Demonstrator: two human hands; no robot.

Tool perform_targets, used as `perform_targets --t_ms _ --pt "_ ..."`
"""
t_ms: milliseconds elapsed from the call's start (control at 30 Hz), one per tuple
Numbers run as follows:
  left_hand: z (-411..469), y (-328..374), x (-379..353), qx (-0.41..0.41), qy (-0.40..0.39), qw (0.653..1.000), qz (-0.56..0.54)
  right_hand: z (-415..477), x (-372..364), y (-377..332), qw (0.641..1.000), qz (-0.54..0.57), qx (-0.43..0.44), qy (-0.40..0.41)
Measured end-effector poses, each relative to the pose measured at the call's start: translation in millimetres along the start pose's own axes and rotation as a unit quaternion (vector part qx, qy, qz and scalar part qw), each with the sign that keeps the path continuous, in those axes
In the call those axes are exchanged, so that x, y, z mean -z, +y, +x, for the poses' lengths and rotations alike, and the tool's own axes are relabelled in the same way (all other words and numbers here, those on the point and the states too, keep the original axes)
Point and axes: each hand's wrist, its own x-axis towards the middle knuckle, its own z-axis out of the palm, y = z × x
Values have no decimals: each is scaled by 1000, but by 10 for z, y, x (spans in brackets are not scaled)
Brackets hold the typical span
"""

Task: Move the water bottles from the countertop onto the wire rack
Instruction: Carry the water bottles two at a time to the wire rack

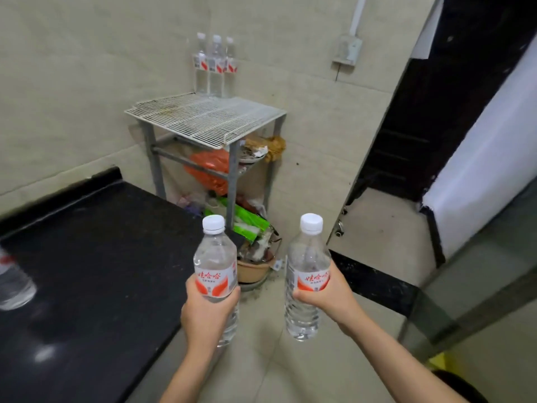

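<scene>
1. Bottles first: I've got a clear plastic water bottle with a white cap and red-and-white label (pixel 215 266) clamped upright in my left hand (pixel 207 308), fingers wrapped around its lower label, water visible up to the shoulder.
2. A second matching clear water bottle (pixel 307 274) sits in my right hand (pixel 325 292), gripped tight at the label, upright, also full of clear liquid.
3. Both are held over the pale floor, between the black stone countertop (pixel 87 257) on my left and the white wire rack on grey metal legs (pixel 203 119) ahead in the corner.
4. On the rack's back edge, three more labelled clear bottles (pixel 215 66) stand side by side against the wall.
5. One blurred bottle (pixel 13 282) remains on the countertop at the far left edge.
6. Below the rack: an orange plastic bag (pixel 209 170) on the lower shelf, and a tan bowl-shaped basin (pixel 254 270) on the floor stuffed with green wrappers and scraps.
</scene>
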Motion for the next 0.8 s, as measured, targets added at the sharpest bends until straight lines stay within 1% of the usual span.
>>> perform_targets --t_ms 133,233,333,400,567,733,800 --pt "328 186 -437 -9 -36 999 22 333 266 63 999 -9 -13 30" --pt "558 294 -723 -9 -50 998 31 609 390 126 999 -18 -26 19" --pt "770 402 -960 -4 -49 998 40 939 490 174 999 -36 -28 3" --pt "951 478 -1124 -15 -45 998 46 1225 573 196 999 -43 -23 -15" --pt "1472 781 -1574 -70 4 996 48 2159 853 132 996 -32 19 -82" --pt "1878 1272 -2044 -108 72 991 -18 3143 1128 -138 989 -1 70 -130" --pt "2023 1485 -2214 -122 104 987 -26 3503 1248 -269 985 20 80 -153"
